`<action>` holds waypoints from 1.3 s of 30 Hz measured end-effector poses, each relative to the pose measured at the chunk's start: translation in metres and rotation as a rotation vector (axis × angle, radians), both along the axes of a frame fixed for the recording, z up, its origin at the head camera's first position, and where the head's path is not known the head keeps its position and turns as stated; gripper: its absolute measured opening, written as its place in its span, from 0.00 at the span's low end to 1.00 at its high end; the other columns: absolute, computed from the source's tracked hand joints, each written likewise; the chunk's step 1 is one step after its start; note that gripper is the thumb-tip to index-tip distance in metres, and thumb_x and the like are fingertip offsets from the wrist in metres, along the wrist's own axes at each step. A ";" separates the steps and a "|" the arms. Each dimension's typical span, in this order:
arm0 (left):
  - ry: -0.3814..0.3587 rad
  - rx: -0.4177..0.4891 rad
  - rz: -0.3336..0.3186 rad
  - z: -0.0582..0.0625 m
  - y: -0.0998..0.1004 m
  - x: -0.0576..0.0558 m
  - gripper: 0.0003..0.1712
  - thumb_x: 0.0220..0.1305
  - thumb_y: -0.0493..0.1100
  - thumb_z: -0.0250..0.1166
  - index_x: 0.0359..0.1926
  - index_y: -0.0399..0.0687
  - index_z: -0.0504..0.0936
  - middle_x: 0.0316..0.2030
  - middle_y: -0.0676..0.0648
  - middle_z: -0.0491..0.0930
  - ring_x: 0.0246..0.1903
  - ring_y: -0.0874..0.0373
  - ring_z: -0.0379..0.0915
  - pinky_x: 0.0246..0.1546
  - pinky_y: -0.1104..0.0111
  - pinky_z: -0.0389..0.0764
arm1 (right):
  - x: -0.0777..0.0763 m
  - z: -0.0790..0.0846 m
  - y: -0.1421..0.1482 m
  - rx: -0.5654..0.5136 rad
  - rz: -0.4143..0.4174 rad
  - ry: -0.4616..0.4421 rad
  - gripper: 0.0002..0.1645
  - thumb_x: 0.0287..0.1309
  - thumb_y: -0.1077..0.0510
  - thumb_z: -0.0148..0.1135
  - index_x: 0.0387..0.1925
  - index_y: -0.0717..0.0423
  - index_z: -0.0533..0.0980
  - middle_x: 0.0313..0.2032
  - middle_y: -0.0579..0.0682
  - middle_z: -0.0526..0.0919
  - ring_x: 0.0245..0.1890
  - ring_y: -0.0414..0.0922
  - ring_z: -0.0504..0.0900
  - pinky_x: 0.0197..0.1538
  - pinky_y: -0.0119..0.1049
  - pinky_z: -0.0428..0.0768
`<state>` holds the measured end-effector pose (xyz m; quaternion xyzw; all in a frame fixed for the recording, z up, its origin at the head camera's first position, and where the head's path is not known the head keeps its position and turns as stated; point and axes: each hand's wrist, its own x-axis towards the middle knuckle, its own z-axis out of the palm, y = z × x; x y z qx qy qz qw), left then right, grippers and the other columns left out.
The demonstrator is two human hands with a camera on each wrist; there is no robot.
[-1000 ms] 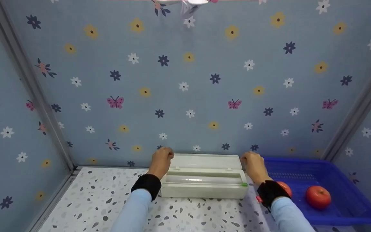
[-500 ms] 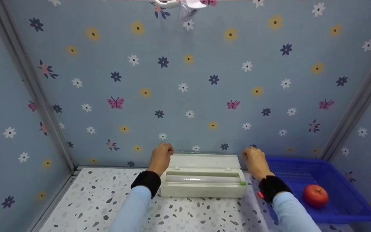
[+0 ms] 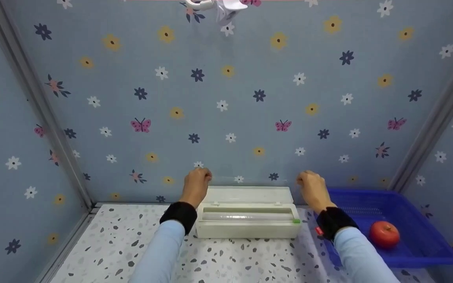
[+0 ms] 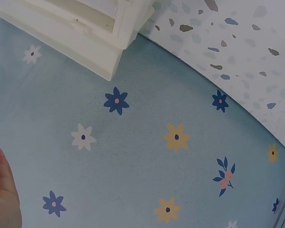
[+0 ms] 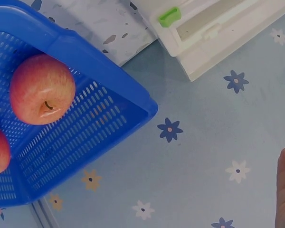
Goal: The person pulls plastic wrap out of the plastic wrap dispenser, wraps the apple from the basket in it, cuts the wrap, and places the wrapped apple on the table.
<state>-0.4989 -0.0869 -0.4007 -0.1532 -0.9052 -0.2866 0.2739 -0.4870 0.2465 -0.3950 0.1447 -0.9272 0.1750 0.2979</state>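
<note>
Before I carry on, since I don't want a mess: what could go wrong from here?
The left hand and right hand seem to pinch a barely visible clear film; it might slip or cling to the wall behind. Pulling up could drag the open white box. The right sleeve overlaps the blue basket in the head view, so a swing might jolt its apples.

Basket (image 3: 421, 261) holding apples (image 5: 42, 89), right of box (image 3: 248, 231) seemingly holding roll (image 3: 246, 217).
</note>
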 end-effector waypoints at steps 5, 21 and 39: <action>0.005 0.003 0.011 0.007 0.002 -0.001 0.03 0.57 0.36 0.60 0.30 0.41 0.80 0.28 0.43 0.77 0.30 0.51 0.75 0.33 0.62 0.77 | 0.002 0.006 -0.001 -0.009 -0.012 0.005 0.03 0.50 0.71 0.59 0.25 0.64 0.78 0.26 0.58 0.79 0.30 0.56 0.79 0.38 0.49 0.76; 0.003 0.060 0.038 0.031 -0.001 0.003 0.04 0.59 0.36 0.59 0.30 0.40 0.80 0.30 0.42 0.78 0.31 0.50 0.75 0.34 0.61 0.77 | 0.006 0.024 -0.008 -0.034 -0.031 0.036 0.03 0.51 0.71 0.58 0.27 0.65 0.78 0.27 0.59 0.78 0.32 0.57 0.79 0.40 0.49 0.76; 0.052 0.062 0.033 0.054 -0.001 0.012 0.05 0.59 0.36 0.59 0.31 0.40 0.80 0.30 0.42 0.79 0.33 0.50 0.76 0.36 0.61 0.77 | 0.011 0.051 -0.009 -0.028 -0.031 0.091 0.04 0.51 0.73 0.56 0.25 0.67 0.77 0.26 0.60 0.78 0.30 0.58 0.78 0.38 0.50 0.76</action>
